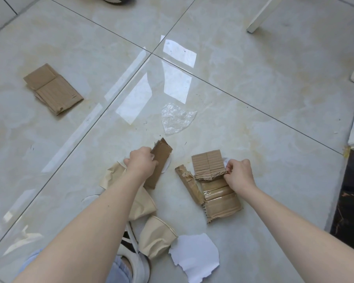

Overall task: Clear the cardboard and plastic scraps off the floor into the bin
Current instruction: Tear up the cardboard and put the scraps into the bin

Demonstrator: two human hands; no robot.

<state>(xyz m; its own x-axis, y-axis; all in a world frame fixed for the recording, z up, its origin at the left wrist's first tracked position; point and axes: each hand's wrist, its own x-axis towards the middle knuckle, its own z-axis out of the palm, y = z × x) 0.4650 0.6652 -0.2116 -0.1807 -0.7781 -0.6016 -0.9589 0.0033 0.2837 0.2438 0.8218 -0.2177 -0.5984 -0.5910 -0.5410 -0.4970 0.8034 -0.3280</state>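
Note:
My left hand (141, 160) grips a narrow brown cardboard strip (159, 160) just above the tiled floor. My right hand (239, 173) pinches the torn lower edge of a small corrugated cardboard piece (207, 163). Below it lie a taped cardboard slab (221, 202) and a torn strip (189, 183). A clear crumpled plastic scrap (175, 119) lies further ahead on the floor. A folded cardboard piece (52, 88) sits far left. No bin is in view.
Crushed paper cups (155, 236) and beige paper (112, 176) lie under my left arm. A torn white paper (195, 256) lies near my shoe (135, 260). A white furniture leg (260, 17) stands at the upper right, a dark threshold (352, 201) at the right.

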